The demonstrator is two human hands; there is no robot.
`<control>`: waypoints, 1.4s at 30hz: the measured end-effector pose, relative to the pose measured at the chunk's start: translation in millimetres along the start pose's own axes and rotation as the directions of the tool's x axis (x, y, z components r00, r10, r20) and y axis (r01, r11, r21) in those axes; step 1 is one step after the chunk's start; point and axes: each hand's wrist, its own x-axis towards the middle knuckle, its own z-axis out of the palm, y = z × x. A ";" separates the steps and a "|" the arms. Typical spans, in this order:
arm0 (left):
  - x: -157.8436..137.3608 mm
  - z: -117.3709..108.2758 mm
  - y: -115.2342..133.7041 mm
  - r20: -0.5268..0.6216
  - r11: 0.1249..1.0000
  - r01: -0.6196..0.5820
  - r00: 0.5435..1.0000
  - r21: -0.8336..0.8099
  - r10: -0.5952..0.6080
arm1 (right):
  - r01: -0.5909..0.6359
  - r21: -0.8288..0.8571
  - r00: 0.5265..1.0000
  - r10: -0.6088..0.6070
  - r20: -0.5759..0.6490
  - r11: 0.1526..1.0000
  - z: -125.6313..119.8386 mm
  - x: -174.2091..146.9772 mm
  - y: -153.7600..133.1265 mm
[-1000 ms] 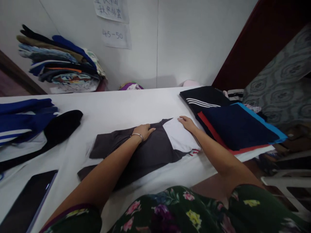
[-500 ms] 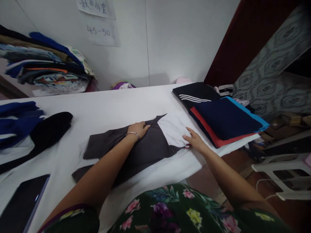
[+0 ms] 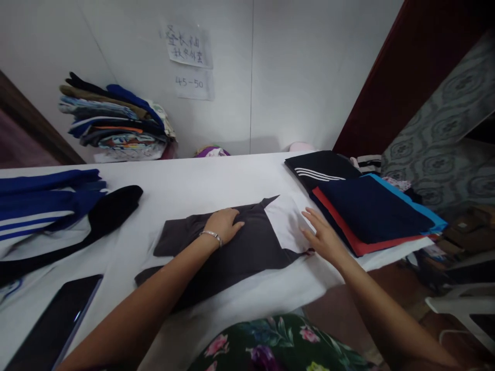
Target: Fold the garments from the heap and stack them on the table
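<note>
A dark grey garment [image 3: 251, 242] with a white section [image 3: 286, 221] at its right end lies partly folded on the white-covered table. My left hand [image 3: 223, 225], wearing a bracelet, rests on top of the grey cloth with fingers extended and thumb apart. At the right edge of the white section, my right hand [image 3: 323, 237] hovers or lightly touches; its fingers are spread and nothing shows in them. A small dark red bit [image 3: 309, 252] shows beneath that hand. My left forearm hides part of the garment's lower left.
Folded clothes, including a navy one [image 3: 375, 206], are stacked on the right. Blue and black clothing [image 3: 50, 211] lies loosely at left, above a phone-like dark device [image 3: 58, 319]. Another clothes pile [image 3: 119, 118] stands behind; a white stool [image 3: 464, 304] is at lower right.
The view has tilted up and turned left, so the scene sits lower and farther right. My right hand's fingers have lifted and spread; my left hand stays on the grey cloth.
</note>
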 end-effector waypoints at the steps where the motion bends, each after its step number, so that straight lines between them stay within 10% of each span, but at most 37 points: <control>1: -10.7 -0.6 0.8 -0.030 0.999 -0.037 0.999 0.004 0.037 | 0.067 -0.002 0.997 -0.067 -0.028 0.998 -1.0 9.8 -14.1; 5: -47.2 11.6 -8.3 -0.108 0.995 -0.022 0.994 0.097 0.033 | 0.221 -0.104 0.974 -0.224 -0.019 0.970 20.5 45.3 -51.3; 12: -64.1 39.5 -39.1 -0.090 0.984 0.138 0.988 0.113 -0.128 | 0.127 -0.292 0.948 -0.029 0.318 0.948 94.5 57.3 -21.5; 31: -76.6 30.3 -55.8 -0.086 0.975 0.213 0.972 -0.065 -0.218 | 0.227 -0.395 0.969 -0.166 0.184 0.890 103.4 46.3 3.6; 35: -87.2 22.8 -91.3 -0.102 0.918 0.387 0.913 -0.091 -0.395 | 0.237 -0.403 0.968 -0.180 0.175 0.884 105.2 45.9 7.2; 42: -100.3 15.7 -144.6 -0.036 0.615 0.756 0.624 -0.224 -0.780 | 0.229 -0.380 0.970 -0.178 0.166 0.896 105.6 45.9 9.0</control>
